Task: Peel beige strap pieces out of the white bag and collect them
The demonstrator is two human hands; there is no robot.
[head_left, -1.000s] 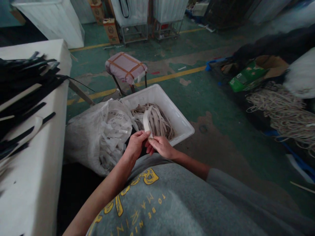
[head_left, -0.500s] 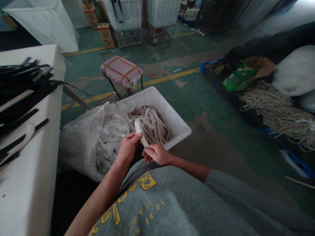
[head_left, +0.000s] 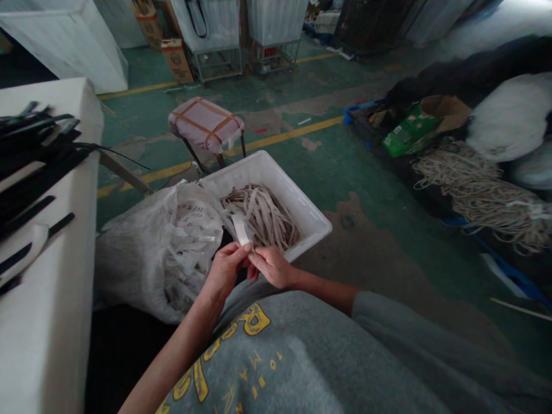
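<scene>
A white strip [head_left: 241, 229] rises from between my hands, its upper part in front of the bin. My left hand [head_left: 228, 263] pinches it between thumb and fingers. Close against it, my right hand [head_left: 272, 267] also pinches the strip near its lower end; the exact end is hidden by the fingers. Just beyond my hands stands a white plastic bin [head_left: 308, 214] with a heap of beige strips [head_left: 271, 215] inside. To the left of the bin, a translucent plastic sack [head_left: 142, 244] holds whitish strips and scraps.
On the left a white-topped table [head_left: 52, 339] carries a pile of black strips [head_left: 38, 155]. A padded stool [head_left: 207, 123] stands behind the bin. At right lie bundled cords [head_left: 478, 192], a green carton [head_left: 405, 135] and a white sack [head_left: 509, 118]. Wheeled tubs [head_left: 211, 26] stand at the back.
My hands have come together on the strip, with the left moving down beside the right. Less of the strip shows between them. The whole view has shifted slightly.
</scene>
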